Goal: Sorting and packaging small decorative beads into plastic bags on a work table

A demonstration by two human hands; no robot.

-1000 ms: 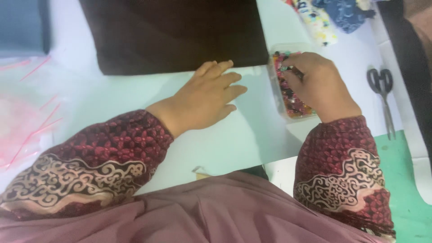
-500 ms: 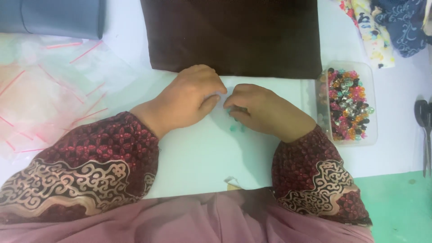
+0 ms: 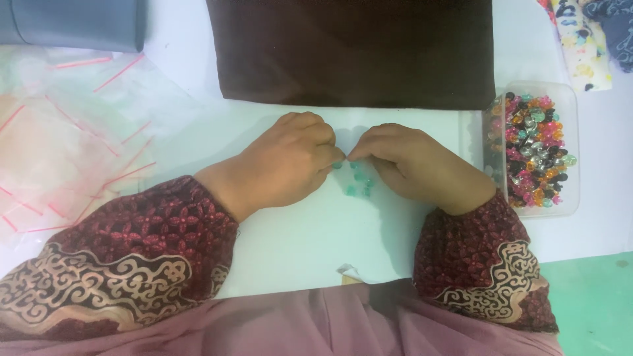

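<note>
Both hands rest on the white tabletop (image 3: 303, 244) with their fingertips drawn together at the centre. The left hand (image 3: 287, 161) curls loosely, thumb and forefinger pinched at a small teal-green bead; the right hand (image 3: 412, 165) mirrors it from three o'clock, its fingers closed to a pinch as well, though whether it holds a bead of its own is too small to tell. A little cluster of small teal-green glass beads (image 3: 356, 183) lies just below the meeting fingertips, at six o'clock of them, seemingly kept close so each can be picked without reaching.

At three o'clock, beside the right wrist, stands a clear rectangular plastic tub (image 3: 572, 145) of mixed coloured beads. At twelve o'clock a dark brown folded cloth (image 3: 356, 53) edges the working patch; at nine o'clock lie clear plastic zip bags with red strips (image 3: 72, 145). Open white surface remains toward six o'clock, between the patterned maroon sleeves (image 3: 132, 264).
</note>
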